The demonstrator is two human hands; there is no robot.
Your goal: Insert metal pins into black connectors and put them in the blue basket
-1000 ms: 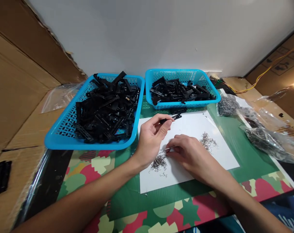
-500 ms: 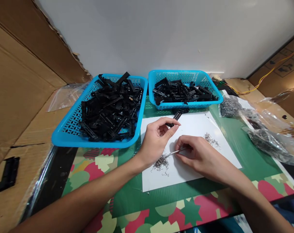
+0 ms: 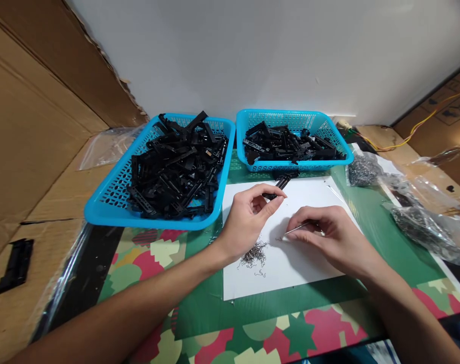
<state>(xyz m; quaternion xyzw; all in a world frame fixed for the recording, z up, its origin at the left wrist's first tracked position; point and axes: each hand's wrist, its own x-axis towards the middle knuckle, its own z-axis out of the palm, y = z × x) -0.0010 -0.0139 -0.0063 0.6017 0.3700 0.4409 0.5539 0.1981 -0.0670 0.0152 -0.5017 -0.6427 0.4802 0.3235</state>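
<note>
My left hand (image 3: 245,217) pinches a black plastic part (image 3: 283,183) between thumb and fingertips, above the white sheet (image 3: 248,288). Much of that part is hidden behind the fingers. Held in my right hand (image 3: 324,230) is a pair of thin metal tweezers (image 3: 295,229), pointing left. A tiny bent wire piece (image 3: 279,239) shows close to their tip; whether it is gripped I cannot tell. Below my left hand lies a pile of small wire springs (image 3: 255,253), with a few loose ones in front.
Two blue baskets, a left one (image 3: 112,218) and a right one (image 3: 302,164), hold many black plastic parts. Plastic bags of metal pieces (image 3: 415,222) lie at right. Another black part (image 3: 16,263) rests on cardboard at left. A yellow cable (image 3: 408,135) runs along the back right.
My right hand has moved right and slightly up with the tweezers, away from the pile of springs. My left hand still holds the black part in nearly the same place.
</note>
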